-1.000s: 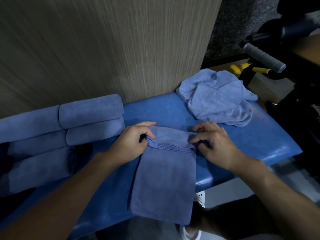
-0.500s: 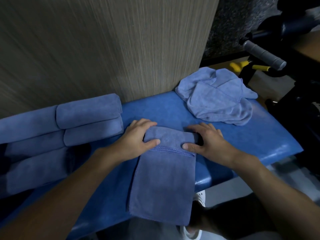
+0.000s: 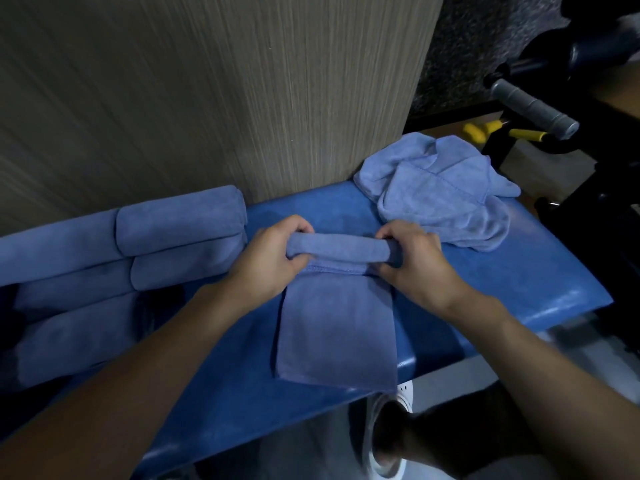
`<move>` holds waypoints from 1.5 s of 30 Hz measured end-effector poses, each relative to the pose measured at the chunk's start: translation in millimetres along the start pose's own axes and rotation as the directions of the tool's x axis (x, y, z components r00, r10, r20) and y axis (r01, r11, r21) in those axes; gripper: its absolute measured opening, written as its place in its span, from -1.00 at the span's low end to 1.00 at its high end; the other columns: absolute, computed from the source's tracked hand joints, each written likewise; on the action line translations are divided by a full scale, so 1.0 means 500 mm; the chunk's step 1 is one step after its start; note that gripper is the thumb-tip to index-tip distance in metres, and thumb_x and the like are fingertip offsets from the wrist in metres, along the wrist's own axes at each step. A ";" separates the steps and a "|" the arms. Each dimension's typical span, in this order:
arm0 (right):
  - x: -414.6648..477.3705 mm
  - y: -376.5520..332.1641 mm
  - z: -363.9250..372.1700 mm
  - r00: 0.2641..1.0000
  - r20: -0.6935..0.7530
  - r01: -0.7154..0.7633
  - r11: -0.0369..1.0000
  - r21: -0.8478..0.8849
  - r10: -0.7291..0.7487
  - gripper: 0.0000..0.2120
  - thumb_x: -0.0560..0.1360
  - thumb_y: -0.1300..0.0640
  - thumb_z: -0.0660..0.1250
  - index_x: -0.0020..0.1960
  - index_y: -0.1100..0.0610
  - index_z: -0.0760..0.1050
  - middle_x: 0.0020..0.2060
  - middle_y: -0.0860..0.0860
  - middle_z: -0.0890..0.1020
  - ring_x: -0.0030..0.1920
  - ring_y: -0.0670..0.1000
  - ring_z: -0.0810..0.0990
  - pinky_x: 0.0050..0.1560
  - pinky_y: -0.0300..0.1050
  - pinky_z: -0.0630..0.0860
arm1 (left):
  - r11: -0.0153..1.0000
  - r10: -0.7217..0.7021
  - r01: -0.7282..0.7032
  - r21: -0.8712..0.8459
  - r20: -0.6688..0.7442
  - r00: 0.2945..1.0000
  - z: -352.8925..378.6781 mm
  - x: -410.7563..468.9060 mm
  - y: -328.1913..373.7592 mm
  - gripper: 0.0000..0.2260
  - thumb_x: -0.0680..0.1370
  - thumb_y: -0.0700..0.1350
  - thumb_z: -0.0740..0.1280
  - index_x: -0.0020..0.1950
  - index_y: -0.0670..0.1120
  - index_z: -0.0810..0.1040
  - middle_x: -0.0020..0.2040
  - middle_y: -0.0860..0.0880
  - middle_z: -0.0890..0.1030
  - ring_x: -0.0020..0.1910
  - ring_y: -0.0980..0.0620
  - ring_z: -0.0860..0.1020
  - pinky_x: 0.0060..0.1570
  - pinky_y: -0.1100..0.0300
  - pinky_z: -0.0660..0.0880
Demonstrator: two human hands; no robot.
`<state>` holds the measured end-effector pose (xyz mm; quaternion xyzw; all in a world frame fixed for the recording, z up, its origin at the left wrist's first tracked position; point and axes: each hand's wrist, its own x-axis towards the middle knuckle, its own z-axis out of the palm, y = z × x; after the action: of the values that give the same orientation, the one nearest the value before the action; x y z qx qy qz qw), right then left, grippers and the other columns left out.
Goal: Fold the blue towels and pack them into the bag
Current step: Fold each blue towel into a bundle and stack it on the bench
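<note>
Nearest, the towel (image 3: 337, 327) lies with its flat tail on the blue bench (image 3: 519, 282), below both hands. The left hand (image 3: 273, 261) and right hand (image 3: 415, 265) each curl round an end of its rolled part. Left of the left hand lie rolled towels (image 3: 180, 230); beyond the right hand, crumpled towels (image 3: 443, 195).

You are working in what is looking like a gym or therapy room. A blue padded vinyl bench (image 3: 519, 271) is stretching across in front of you, rolled blue towels (image 3: 180, 220) are lying stacked at its left, and a black machine frame (image 3: 498, 150) with a grey foam grip (image 3: 533, 107) and yellow handles (image 3: 526, 134) is standing far right.
</note>
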<state>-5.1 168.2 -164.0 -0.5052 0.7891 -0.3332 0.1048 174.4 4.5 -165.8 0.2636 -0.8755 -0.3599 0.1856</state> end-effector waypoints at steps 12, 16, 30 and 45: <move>-0.063 0.017 -0.012 0.986 0.138 0.076 0.986 0.151 -0.097 -0.69 0.35 -0.39 0.30 -0.16 -0.16 0.52 0.00 -0.19 0.46 0.15 -0.09 0.47 0.25 0.17 0.37 | 0.974 0.213 -0.220 0.047 0.128 0.969 -0.007 -0.111 -0.015 -0.71 0.54 -0.06 0.33 0.27 -0.03 0.54 0.41 0.13 0.44 0.46 0.22 0.29 0.41 0.20 0.29; -0.063 0.010 -0.004 0.987 0.150 0.044 0.989 0.143 -0.065 -0.74 0.40 -0.28 0.28 -0.23 -0.11 0.44 -0.09 -0.11 0.50 0.00 -0.05 0.51 0.11 0.14 0.46 | 0.988 0.156 -0.154 -0.030 0.043 0.987 0.012 -0.109 -0.005 -0.93 0.58 -0.04 0.33 -0.05 -0.02 0.54 0.22 0.11 0.55 0.30 0.21 0.46 0.26 0.11 0.42; -0.041 0.006 -0.017 0.936 0.343 -0.121 0.986 0.118 0.074 -0.60 0.36 -0.04 0.52 0.15 0.02 0.55 0.00 -0.09 0.53 0.04 -0.13 0.53 0.20 -0.05 0.47 | 0.998 -0.048 0.041 0.042 0.200 0.979 -0.004 -0.073 -0.010 -0.64 0.51 0.02 0.42 0.27 0.04 0.47 0.09 0.21 0.44 0.12 0.21 0.47 0.22 0.12 0.44; -0.077 -0.012 -0.015 0.979 0.171 0.073 0.977 0.198 -0.108 -0.69 0.48 -0.22 0.31 -0.19 0.03 0.53 -0.18 -0.02 0.51 -0.12 -0.08 0.50 -0.01 -0.19 0.39 | 0.969 0.168 -0.189 0.161 0.135 0.976 -0.001 -0.164 0.019 -0.59 0.53 0.13 0.24 0.34 0.03 0.43 0.33 0.18 0.43 0.31 0.18 0.43 0.29 0.21 0.37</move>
<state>13.7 203.3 -161.1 -0.5567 0.7167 -0.3645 0.2086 236.3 58.6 -169.8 0.1765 -0.9332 -0.2796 0.1408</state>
